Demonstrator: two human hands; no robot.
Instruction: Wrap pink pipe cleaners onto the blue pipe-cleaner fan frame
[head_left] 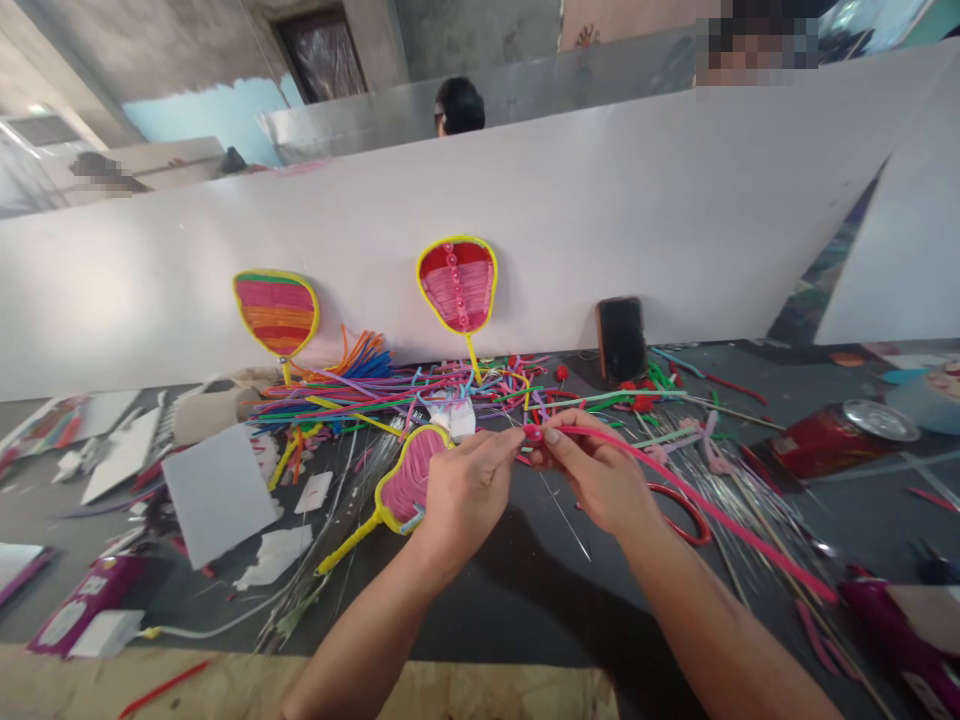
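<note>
My left hand and right hand pinch a long, bright pink pipe cleaner, coiled at one end.

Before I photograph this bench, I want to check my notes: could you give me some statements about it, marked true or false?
1. The left hand and right hand meet at one end of a pinkish-red strip. True.
2. All three yellow-rimmed paddles stand upright. False: one paddle lies on the table, by the left hand.
3. The dark phone is propped against the white board. True.
4. The drinks can is blue. False: the can is red.
</note>
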